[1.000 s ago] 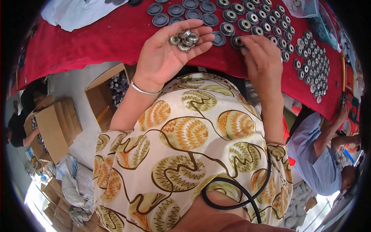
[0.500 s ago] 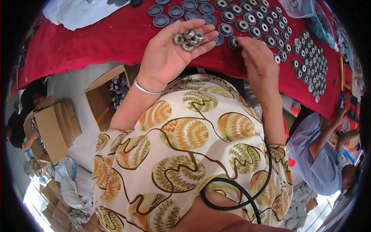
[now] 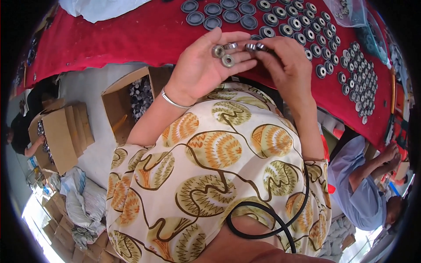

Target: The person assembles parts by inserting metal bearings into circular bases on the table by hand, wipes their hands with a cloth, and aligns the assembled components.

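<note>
My left hand (image 3: 199,63) is turned palm up with its fingers stretched out, and several small steel ball bearings (image 3: 227,60) lie loose on it. My right hand (image 3: 287,61) is closed, pinching two bearings (image 3: 255,47) between thumb and fingers at the left fingertips. Just beyond the hands, round dark grey caps (image 3: 231,16) lie in rows on the red cloth. To their right stand similar caps with a bearing set in each (image 3: 286,30).
The red cloth (image 3: 131,39) covers the table. Many small ring-shaped parts (image 3: 359,83) are grouped at the right, near a clear plastic bag (image 3: 346,11) and a teal basket (image 3: 372,39). A cardboard box (image 3: 116,103) of parts stands below left. Other people work at both sides.
My right hand has come left from the caps to my left fingertips and now pinches two bearings. Those on the left palm are fewer and more spread out.
</note>
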Action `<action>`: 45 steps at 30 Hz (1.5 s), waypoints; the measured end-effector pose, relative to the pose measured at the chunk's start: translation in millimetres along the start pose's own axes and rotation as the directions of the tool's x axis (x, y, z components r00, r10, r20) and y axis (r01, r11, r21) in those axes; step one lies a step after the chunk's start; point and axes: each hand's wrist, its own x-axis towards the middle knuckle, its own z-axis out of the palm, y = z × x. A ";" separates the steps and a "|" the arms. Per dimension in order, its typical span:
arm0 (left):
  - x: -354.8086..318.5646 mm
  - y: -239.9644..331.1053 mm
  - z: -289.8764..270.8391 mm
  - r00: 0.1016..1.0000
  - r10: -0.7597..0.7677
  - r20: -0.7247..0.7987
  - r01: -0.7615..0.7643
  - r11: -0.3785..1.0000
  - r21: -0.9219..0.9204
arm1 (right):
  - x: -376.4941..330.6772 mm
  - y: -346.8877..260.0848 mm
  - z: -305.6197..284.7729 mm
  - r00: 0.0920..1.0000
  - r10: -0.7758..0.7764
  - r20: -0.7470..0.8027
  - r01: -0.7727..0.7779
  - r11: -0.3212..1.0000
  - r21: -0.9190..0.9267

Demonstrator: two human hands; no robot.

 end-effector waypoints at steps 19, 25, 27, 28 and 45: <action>-4.1 17.7 -4.7 0.978 0.210 0.004 -0.208 0.968 -0.140 | 10.2 -2.5 -5.5 0.997 -0.025 0.078 0.040 0.979 -0.201; -5.3 15.4 -3.3 0.977 0.211 0.024 -0.209 0.976 -0.058 | 11.0 -2.0 -5.4 0.999 -0.032 0.034 0.042 0.939 -0.342; -5.0 15.6 -1.8 0.977 0.211 0.003 -0.211 0.977 -0.034 | 9.2 1.9 -3.2 0.999 -0.043 0.001 0.040 0.941 -0.336; -5.1 15.5 -2.6 0.977 0.212 0.002 -0.212 0.977 -0.035 | 8.8 3.5 -2.1 0.998 -0.055 -0.032 0.041 0.944 -0.326; -6.2 15.5 -6.9 0.980 0.196 0.039 -0.194 0.980 -0.051 | -2.0 -9.2 -6.0 0.997 -0.077 -0.020 0.064 0.925 -0.374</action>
